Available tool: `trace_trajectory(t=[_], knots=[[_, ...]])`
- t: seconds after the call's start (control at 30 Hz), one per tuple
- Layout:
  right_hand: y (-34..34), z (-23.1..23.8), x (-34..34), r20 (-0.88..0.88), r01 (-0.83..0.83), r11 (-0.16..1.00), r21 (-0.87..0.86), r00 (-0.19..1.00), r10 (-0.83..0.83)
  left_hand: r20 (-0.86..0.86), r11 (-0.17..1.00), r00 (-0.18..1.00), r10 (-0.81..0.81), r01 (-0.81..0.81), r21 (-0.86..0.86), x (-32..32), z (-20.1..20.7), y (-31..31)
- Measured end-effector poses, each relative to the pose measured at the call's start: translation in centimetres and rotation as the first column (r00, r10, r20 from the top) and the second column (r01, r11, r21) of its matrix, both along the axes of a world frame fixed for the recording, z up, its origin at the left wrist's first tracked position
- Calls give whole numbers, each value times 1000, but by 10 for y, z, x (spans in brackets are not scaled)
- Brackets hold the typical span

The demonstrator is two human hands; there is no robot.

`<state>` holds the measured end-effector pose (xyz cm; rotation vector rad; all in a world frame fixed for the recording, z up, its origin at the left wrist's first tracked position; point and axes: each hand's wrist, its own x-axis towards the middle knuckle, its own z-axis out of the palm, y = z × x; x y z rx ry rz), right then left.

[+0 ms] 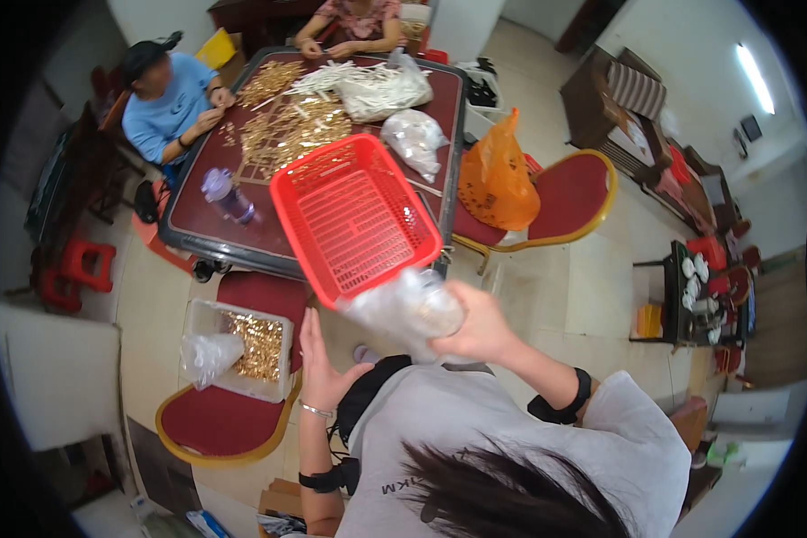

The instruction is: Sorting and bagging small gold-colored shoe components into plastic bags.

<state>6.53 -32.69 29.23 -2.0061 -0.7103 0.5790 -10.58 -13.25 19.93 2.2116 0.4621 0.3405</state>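
My right hand (486, 325) grips a blurred, clear plastic bag (394, 309) with something pale bunched inside; I cannot make out its contents. The bag is at the near rim of a red plastic basket (354, 220), which tilts over the table's near edge with nothing in it. My left hand (325, 368) holds nothing, its fingers stretched upward. It is beside a white plastic tub (285, 359) on a red chair. In the tub lie many small shiny gold pieces (258, 345), and a clear plastic bag (213, 354) sits at its left side.
The dark red table (197, 211) bears gold pieces (300, 130), white sticks (323, 79), filled plastic bags (414, 139) and a purple bottle (229, 195). Two people sit at its left and far sides. An orange bag (500, 179) rests on a red chair (576, 197) to the right.
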Motion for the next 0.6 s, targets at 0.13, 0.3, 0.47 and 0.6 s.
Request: trace_trajectory(t=[0.13,0.3,0.47,0.6], knots=[[20,11,-3,141,-277,959,-63,949,283,-76,955,956,-283,288,66,48,37,16],[40,14,16,395,-473,872,126,830,393,-93,775,899,-428,312,-550,47,18,16],[58,22,61,426,-525,830,188,805,413,-64,931,941,-333,318,-178,55,-30,31],[84,13,85,368,-396,916,65,862,347,-97,909,993,67,-101,-404,68,-30,37]])
